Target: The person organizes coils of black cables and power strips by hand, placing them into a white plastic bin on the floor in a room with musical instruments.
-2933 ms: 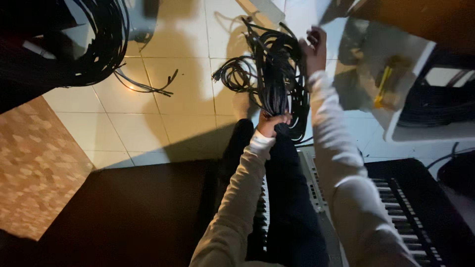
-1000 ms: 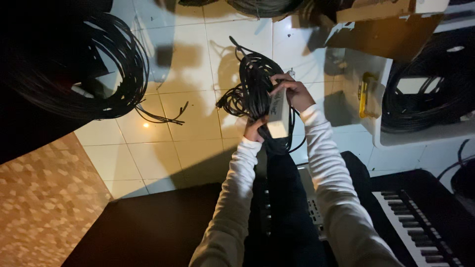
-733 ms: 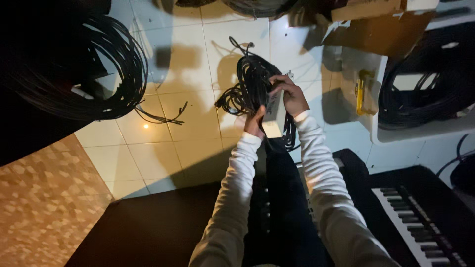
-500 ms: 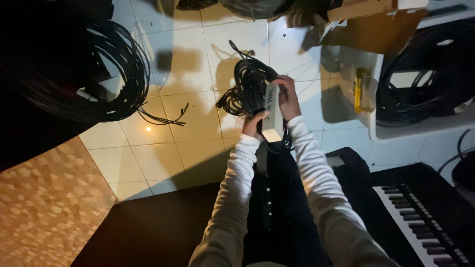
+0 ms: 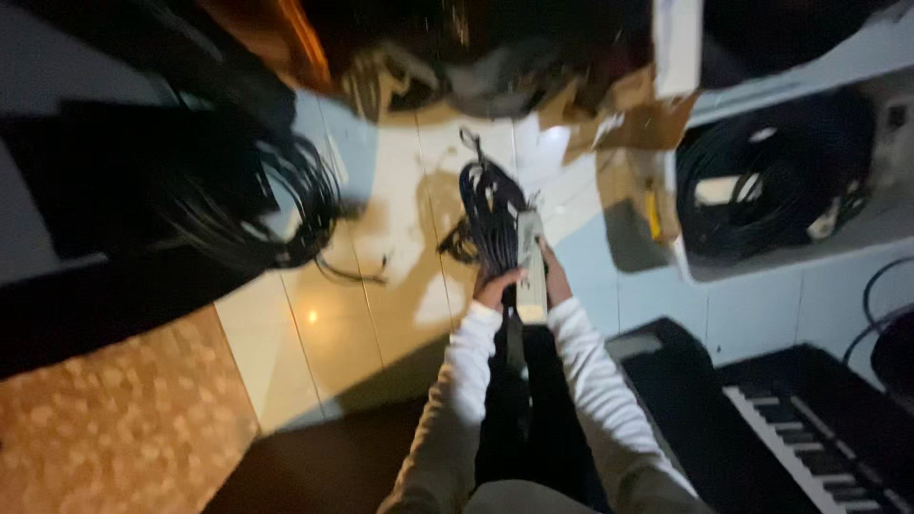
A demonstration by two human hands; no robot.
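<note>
Here both hands [image 5: 524,281] hold the cable bundle [image 5: 490,214], extending just beyond their grip.

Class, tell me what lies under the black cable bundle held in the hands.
Pale floor tiles show under the black cable bundle. Left hand and right hand cover its lower end.

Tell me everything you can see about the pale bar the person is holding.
The pale bar is long, narrow and light grey, probably plastic; motion blur hides any finer parts. It is held roughly upright in the view, over the white tiled floor. The left hand and right hand grip its lower half from either side. A bundle of black cables hangs against its left edge, apparently touching it.
</note>
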